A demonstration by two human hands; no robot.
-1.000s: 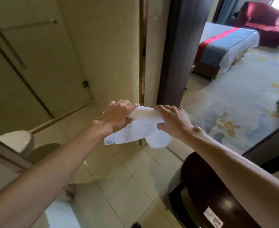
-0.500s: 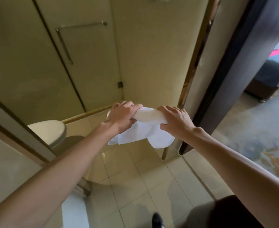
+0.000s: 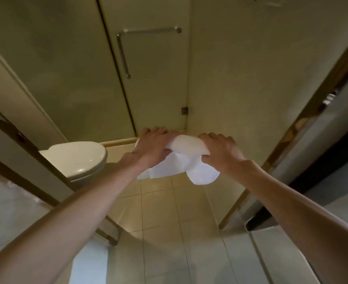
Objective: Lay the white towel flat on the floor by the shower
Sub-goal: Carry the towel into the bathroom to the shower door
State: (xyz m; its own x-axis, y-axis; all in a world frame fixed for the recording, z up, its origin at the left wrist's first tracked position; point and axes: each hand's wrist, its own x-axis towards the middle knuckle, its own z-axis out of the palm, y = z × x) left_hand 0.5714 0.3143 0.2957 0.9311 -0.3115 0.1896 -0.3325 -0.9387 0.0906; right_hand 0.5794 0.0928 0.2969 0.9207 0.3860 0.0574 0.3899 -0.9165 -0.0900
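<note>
The white towel (image 3: 186, 160) hangs bunched in the air at arm's length, above the tiled floor (image 3: 162, 218). My left hand (image 3: 153, 145) grips its left end with fingers curled over the top. My right hand (image 3: 220, 153) grips the right end the same way. Loose folds droop below both hands. Straight ahead stands the glass shower door (image 3: 148, 78) with a metal handle (image 3: 123, 54), and its raised sill (image 3: 119, 142) runs along the floor just beyond the towel.
A white toilet (image 3: 76, 158) with its lid down sits at the left, beside a counter edge (image 3: 25, 160). On the right a door frame (image 3: 292, 140) and dark door (image 3: 333, 144) border the narrow floor strip. A beige wall (image 3: 240, 68) lies ahead on the right.
The view has swung left, away from the bedroom doorway and square onto the shower door. Both hands keep the same grip on the towel, which now hangs in front of the shower sill.
</note>
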